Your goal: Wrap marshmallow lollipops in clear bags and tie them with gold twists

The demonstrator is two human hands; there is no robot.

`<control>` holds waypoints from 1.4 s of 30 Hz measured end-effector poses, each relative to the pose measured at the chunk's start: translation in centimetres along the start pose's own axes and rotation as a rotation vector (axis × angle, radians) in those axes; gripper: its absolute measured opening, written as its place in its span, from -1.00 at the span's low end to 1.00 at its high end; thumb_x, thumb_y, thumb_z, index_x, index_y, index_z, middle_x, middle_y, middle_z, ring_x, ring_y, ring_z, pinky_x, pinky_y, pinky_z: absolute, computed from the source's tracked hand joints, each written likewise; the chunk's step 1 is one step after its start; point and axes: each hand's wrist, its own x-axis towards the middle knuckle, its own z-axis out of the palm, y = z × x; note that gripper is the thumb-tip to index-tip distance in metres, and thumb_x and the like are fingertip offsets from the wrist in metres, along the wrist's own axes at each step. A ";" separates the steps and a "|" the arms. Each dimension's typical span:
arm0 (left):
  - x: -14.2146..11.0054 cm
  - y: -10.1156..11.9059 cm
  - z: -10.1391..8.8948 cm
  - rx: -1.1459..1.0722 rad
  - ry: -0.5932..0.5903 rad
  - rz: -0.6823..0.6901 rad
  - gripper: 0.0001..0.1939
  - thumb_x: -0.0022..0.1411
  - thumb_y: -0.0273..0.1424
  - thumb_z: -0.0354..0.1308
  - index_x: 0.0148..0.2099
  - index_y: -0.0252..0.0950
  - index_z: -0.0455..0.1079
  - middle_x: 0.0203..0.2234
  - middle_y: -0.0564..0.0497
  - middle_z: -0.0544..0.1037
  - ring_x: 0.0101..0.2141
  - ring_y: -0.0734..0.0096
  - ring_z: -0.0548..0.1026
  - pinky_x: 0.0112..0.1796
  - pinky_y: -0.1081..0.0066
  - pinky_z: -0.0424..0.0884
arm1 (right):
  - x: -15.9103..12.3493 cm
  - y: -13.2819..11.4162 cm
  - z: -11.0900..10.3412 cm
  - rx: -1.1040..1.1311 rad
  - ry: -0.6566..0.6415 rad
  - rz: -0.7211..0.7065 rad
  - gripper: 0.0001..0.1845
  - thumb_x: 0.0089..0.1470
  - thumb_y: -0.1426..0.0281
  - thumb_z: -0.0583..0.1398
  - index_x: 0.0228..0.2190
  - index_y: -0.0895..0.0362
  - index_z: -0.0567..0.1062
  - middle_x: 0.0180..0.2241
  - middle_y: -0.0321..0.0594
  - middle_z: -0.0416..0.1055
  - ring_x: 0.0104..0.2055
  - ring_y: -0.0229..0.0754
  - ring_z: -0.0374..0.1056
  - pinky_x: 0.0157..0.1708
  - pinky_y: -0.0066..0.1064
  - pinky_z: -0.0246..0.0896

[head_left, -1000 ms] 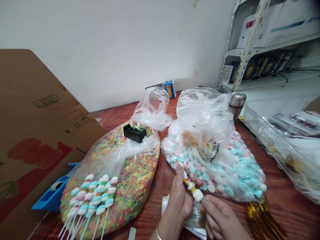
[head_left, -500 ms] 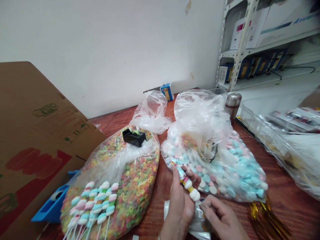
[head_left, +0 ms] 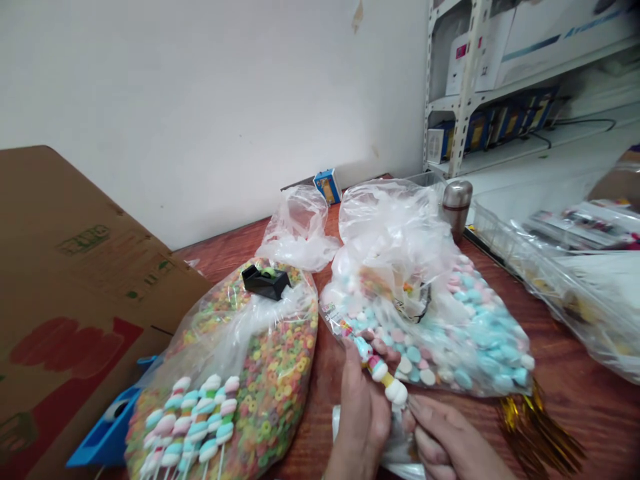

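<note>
The left hand (head_left: pixel 367 397) is lying palm up, half curled, thumb and fingers cradling a marshmallow skewer (head_left: pixel 379 370) across the palm. The right hand (head_left: pixel 445 433) is bringing thumb and forefinger together at the skewer's lower end, just under the bottom white marshmallow; whether they are pinching film or stick, I can't tell. From here the person seems to be gathering the bottom of a wrapper, and the next move is calling for a steady left palm and a firm pinch at that neck.

Beneath the hands a clear packet (head_left: pixel 405 460) is resting on the wood-grain table (head_left: pixel 320 373). Gold twist ties (head_left: pixel 543 427) are lying just right of the right hand. Beyond, a bag of pastel marshmallows (head_left: pixel 475 333) is spreading out; to the left, a bag of coloured rings (head_left: pixel 275 367) is bearing more marshmallow sticks (head_left: pixel 195 423) and a black tape dispenser (head_left: pixel 267 283).
</note>
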 end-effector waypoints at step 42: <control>-0.6 0.6 -0.3 0.134 0.054 0.016 -0.77 0.18 -0.30 0.19 -0.18 -0.35 0.41 -0.29 -0.13 0.57 -0.24 0.20 0.55 -0.17 0.22 0.46 | -1.1 -1.1 -0.5 0.263 0.135 0.011 -0.54 0.01 0.01 0.24 -0.53 0.14 0.30 -0.67 -0.54 -0.07 -0.66 -0.47 -0.28 -0.68 -0.55 -0.40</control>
